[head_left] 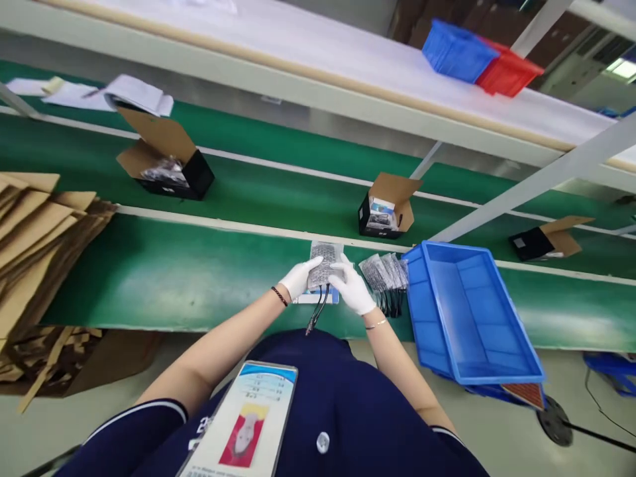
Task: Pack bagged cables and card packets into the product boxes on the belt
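Gleaming green workbench [163, 278], white shelf [298, 41] beyond

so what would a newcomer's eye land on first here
Probably the big blue bin, right of the person's hands. Next, perhaps, the white-gloved left hand and right hand near the middle, holding a bubble-wrapped packet with dark cables trailing from its near side. The pile of brown cardboard at the far left also stands out.
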A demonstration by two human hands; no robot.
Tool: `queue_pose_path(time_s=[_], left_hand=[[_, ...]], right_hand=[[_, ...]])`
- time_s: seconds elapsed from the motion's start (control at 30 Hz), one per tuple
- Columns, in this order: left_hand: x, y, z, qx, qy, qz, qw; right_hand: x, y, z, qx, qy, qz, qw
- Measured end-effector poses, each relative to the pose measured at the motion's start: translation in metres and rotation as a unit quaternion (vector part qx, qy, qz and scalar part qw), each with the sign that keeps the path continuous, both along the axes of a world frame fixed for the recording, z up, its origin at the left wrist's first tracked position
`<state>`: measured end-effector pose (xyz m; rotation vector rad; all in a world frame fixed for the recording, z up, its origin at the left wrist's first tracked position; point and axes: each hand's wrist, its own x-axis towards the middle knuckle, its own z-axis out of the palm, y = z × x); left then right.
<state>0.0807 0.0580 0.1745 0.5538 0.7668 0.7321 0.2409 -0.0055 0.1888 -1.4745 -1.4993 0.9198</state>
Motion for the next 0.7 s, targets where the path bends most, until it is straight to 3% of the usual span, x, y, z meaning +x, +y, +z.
queue_pose_path(time_s=[0.13,0.27,0.57,0.7], left_hand=[[-0.011,-0.004,0.002,0.142,0.082,-0.039,0.986],[-0.021,-0.01,0.012,0.207,0.119,-0.063,0.969],[-0.029,-0.014,0.034,0.243,0.155,-0.081,0.954],[-0.033,-0.009,0.031,0.246,0.151,-0.081,0.954]], right_hand=[[-0.011,0.008,-0.004,-0.007,0.046,-0.075,0.996],[-0.013,0.011,0.0,-0.01,0.099,-0.093,0.991],[-0.019,0.003,0.025,-0.02,0.132,-0.074,0.988],[-0.021,0.007,0.026,-0.032,0.141,-0.075,0.987]])
